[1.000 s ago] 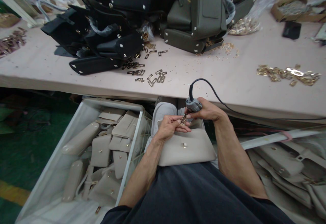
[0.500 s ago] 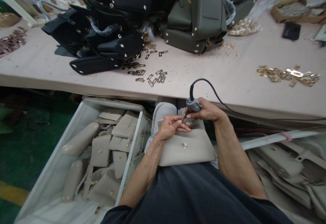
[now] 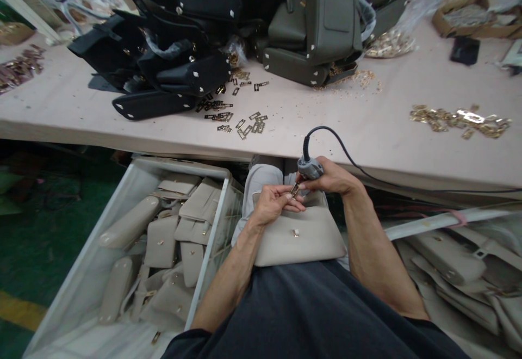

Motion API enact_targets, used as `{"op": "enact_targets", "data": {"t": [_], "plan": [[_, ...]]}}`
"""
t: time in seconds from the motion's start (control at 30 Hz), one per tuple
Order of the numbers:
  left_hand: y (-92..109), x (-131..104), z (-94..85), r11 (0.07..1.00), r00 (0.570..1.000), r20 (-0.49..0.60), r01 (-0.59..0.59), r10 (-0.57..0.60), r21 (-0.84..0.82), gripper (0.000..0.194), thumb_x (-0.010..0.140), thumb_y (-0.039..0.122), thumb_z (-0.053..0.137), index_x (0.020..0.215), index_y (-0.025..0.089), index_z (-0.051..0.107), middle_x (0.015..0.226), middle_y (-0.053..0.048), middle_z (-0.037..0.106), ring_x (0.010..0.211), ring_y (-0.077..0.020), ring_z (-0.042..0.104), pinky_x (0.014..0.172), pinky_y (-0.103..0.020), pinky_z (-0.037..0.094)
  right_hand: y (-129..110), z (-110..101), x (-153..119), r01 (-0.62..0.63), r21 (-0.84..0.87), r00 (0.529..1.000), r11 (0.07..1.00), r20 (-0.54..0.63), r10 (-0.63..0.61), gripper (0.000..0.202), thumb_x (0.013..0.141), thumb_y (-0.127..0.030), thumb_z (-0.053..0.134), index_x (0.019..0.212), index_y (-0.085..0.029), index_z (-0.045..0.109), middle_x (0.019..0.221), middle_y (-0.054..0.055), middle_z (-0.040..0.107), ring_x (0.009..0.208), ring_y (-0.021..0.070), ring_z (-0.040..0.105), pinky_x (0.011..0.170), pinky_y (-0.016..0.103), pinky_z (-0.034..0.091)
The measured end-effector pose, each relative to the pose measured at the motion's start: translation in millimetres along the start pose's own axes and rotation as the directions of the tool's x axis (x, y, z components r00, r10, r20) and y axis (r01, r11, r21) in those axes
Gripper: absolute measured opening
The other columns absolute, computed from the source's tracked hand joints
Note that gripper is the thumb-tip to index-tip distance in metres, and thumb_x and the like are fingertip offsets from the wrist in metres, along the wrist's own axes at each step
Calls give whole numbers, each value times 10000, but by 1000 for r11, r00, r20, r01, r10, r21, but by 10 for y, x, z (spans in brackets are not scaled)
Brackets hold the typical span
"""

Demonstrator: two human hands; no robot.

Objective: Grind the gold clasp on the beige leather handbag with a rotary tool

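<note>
A beige bag [image 3: 299,239] with a small metal clasp lies across my lap. Above its upper edge, my left hand [image 3: 274,202] pinches a small rectangular metal buckle [image 3: 294,189] between thumb and fingers. My right hand [image 3: 329,177] is wrapped round a grey corded tool [image 3: 310,168], and its thumb and fingertips meet the buckle from the right. The tool's black cable loops up and runs off to the right. Its lower tip is hidden among my fingers.
Black bags [image 3: 163,60] and dark olive bags [image 3: 314,27] are piled on the table [image 3: 346,125]. Loose gold buckles [image 3: 460,121] lie at right. A white crate [image 3: 134,166] of beige bags stands left; more beige bags [image 3: 452,266] lie right.
</note>
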State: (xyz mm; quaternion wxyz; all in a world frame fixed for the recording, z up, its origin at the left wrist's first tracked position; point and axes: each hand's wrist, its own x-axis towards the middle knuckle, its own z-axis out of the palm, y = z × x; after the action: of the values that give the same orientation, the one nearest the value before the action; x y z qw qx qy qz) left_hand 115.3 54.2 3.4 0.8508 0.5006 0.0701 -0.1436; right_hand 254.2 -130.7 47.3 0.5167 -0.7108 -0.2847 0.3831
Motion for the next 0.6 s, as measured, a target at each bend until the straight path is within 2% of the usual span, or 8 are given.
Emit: {"op": "enact_targets", "data": {"t": [0.27, 0.43, 0.6], "plan": [[-21, 23, 30, 1000, 999, -54, -6, 6, -2, 515, 767, 446, 854, 1032, 23, 727, 911, -197, 752, 731, -277, 768, 651, -293, 648, -6, 17, -18, 5, 45, 1000, 999, 2, -5, 357, 748, -405, 877, 962, -150, 748, 862, 66, 712, 707, 210, 634, 604, 263, 532], [-39, 52, 62, 1000, 994, -108, 13, -13, 5, 415, 734, 354, 827, 967, 22, 737, 875, -195, 755, 692, -267, 763, 618, -280, 641, -31, 26, -25, 16, 32, 1000, 999, 2, -16, 344, 741, -383, 861, 953, -144, 733, 852, 63, 708, 703, 206, 628, 598, 257, 516], [-46, 67, 97, 1000, 991, -134, 7, -6, 5, 419, 723, 410, 840, 868, 31, 740, 812, -191, 745, 657, -273, 754, 573, -283, 634, -32, 27, -28, 20, -5, 1000, 1000, -4, -20, 315, 738, -368, 835, 955, -164, 733, 847, 50, 707, 713, 218, 638, 603, 268, 524]]}}
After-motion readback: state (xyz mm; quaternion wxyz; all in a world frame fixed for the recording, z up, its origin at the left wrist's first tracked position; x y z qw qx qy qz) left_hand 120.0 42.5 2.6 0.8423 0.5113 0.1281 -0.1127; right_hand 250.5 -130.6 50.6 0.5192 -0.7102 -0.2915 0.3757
